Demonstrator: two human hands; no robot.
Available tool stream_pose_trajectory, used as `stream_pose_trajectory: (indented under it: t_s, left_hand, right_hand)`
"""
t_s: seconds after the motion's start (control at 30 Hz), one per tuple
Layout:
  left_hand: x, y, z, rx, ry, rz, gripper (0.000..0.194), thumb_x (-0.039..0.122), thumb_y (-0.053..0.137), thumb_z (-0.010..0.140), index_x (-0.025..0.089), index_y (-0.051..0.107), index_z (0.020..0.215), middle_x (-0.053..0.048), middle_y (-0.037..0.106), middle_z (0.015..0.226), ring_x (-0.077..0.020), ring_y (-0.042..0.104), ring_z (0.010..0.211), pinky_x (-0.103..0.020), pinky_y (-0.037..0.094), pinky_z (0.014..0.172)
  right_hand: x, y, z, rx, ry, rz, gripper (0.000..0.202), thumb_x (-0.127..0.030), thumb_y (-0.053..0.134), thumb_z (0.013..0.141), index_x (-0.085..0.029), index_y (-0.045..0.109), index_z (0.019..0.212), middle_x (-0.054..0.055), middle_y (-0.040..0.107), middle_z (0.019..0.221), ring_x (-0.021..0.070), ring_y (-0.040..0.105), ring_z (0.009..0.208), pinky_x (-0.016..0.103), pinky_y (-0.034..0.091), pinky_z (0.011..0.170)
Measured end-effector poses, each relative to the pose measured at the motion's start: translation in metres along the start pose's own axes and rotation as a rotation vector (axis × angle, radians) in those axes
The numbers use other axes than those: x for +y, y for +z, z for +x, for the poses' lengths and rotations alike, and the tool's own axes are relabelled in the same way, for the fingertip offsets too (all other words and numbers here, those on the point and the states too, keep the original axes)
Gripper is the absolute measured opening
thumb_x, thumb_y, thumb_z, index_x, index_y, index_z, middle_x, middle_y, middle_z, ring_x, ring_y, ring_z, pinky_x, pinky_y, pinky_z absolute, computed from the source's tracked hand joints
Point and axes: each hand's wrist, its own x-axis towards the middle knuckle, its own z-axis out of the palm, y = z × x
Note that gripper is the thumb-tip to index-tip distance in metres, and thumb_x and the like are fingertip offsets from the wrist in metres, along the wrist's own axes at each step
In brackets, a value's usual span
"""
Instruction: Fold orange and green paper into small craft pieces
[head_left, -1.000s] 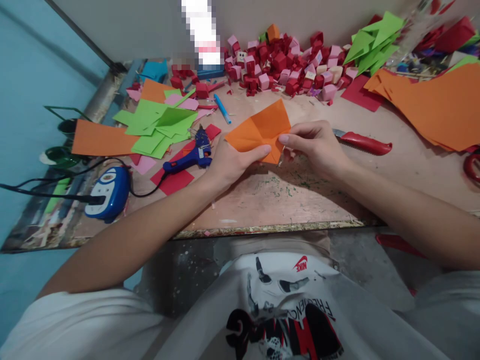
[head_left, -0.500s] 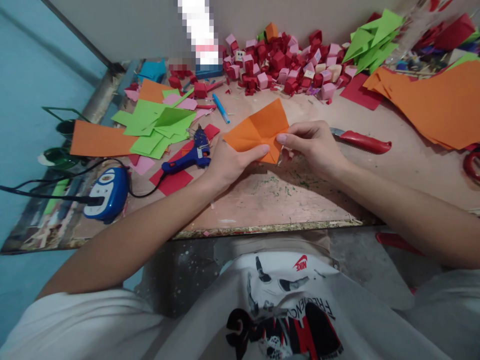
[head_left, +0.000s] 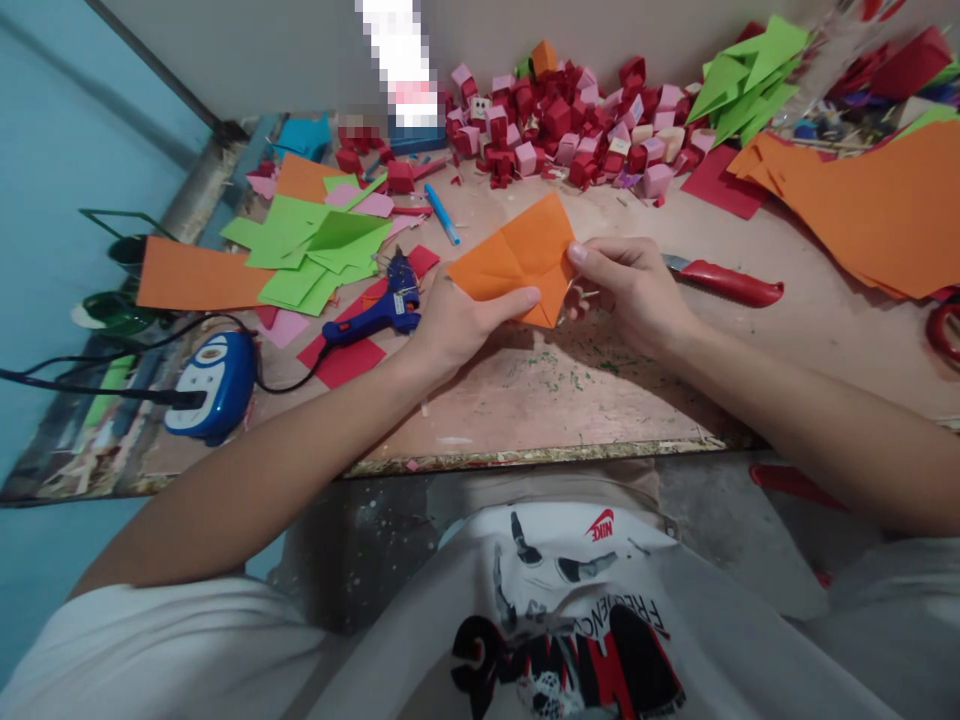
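Above the middle of the table, both my hands hold an orange sheet of foam or paper (head_left: 517,245) marked with crease lines. My left hand (head_left: 457,318) grips its lower left side, thumb lying across the front and fingers hidden behind. At the right edge, my right hand (head_left: 626,285) pinches the sheet between thumb and fingers. A blue glue gun (head_left: 382,303) lies just left of my left hand. Right of my right hand rests a red-handled knife (head_left: 731,283), part of its blade hidden by the hand.
Many small red and pink cubes (head_left: 555,125) are heaped along the back wall. Green pieces (head_left: 307,245) lie at the left, orange sheets (head_left: 862,205) at the right. A blue marker (head_left: 442,214) lies behind the sheet. A corded blue power strip (head_left: 214,385) sits at the left.
My right thumb has shifted up and slightly right along the sheet's right edge. The left hand keeps its grip, and the sheet has barely moved.
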Motion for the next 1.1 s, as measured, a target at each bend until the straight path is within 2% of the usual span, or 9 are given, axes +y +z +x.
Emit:
stream_pose_trajectory:
  t_s: [0.17, 0.3, 0.47, 0.73, 0.97, 1.1]
  left_hand:
    - [0.001, 0.000, 0.003, -0.016, 0.044, -0.004, 0.035, 0.045, 0.096, 0.082, 0.023, 0.084, 0.106, -0.008, 0.089, 0.113, -0.0297, 0.082, 0.100, -0.042, 0.071, 0.085]
    - [0.004, 0.002, 0.001, 0.024, 0.044, 0.007, 0.028, 0.043, 0.093, 0.082, 0.026, 0.083, 0.101, -0.006, 0.089, 0.111, -0.0285, 0.081, 0.099, -0.041, 0.070, 0.084]
    - [0.005, 0.004, -0.001, 0.036, 0.048, 0.052, 0.024, 0.045, 0.090, 0.087, 0.026, 0.081, 0.098, -0.005, 0.087, 0.107, -0.0270, 0.081, 0.096, -0.039, 0.068, 0.082]
    - [0.005, 0.003, 0.001, 0.060, 0.064, 0.075, 0.023, 0.044, 0.091, 0.090, 0.025, 0.078, 0.092, -0.004, 0.081, 0.088, -0.0244, 0.079, 0.084, -0.035, 0.064, 0.068]
    - [0.005, 0.001, 0.002, 0.034, 0.076, 0.059, 0.024, 0.042, 0.093, 0.085, 0.025, 0.081, 0.098, -0.005, 0.087, 0.104, -0.0260, 0.082, 0.096, -0.038, 0.069, 0.084]
    - [0.004, 0.001, 0.002, 0.016, 0.075, 0.053, 0.025, 0.041, 0.092, 0.086, 0.024, 0.082, 0.101, -0.005, 0.089, 0.111, -0.0262, 0.083, 0.102, -0.037, 0.069, 0.088]
  right_hand:
    - [-0.005, 0.001, -0.004, -0.122, -0.001, -0.135, 0.057, -0.076, 0.093, 0.093, -0.024, 0.078, 0.075, 0.002, 0.071, 0.067, 0.0170, 0.065, 0.061, 0.032, 0.053, 0.059]
    - [-0.010, 0.005, -0.007, -0.227, 0.037, -0.180, 0.051, -0.068, 0.096, 0.094, -0.024, 0.080, 0.073, 0.002, 0.071, 0.066, 0.0165, 0.062, 0.061, 0.032, 0.052, 0.060]
    - [-0.014, 0.009, -0.007, -0.197, 0.073, -0.182, 0.048, -0.057, 0.097, 0.097, -0.023, 0.079, 0.068, 0.005, 0.075, 0.068, 0.0164, 0.063, 0.060, 0.033, 0.051, 0.058]
    - [-0.013, 0.008, -0.008, -0.257, 0.083, -0.198, 0.049, -0.064, 0.098, 0.092, -0.024, 0.082, 0.069, 0.005, 0.077, 0.069, 0.0178, 0.063, 0.060, 0.033, 0.052, 0.055]
    - [-0.015, 0.008, -0.009, -0.220, 0.052, -0.183, 0.053, -0.064, 0.094, 0.097, -0.023, 0.078, 0.068, 0.005, 0.075, 0.069, 0.0159, 0.061, 0.060, 0.032, 0.050, 0.057]
    - [-0.016, 0.009, -0.010, -0.209, 0.054, -0.180, 0.058, -0.067, 0.094, 0.096, -0.023, 0.074, 0.064, 0.005, 0.074, 0.068, 0.0157, 0.060, 0.059, 0.032, 0.049, 0.056]
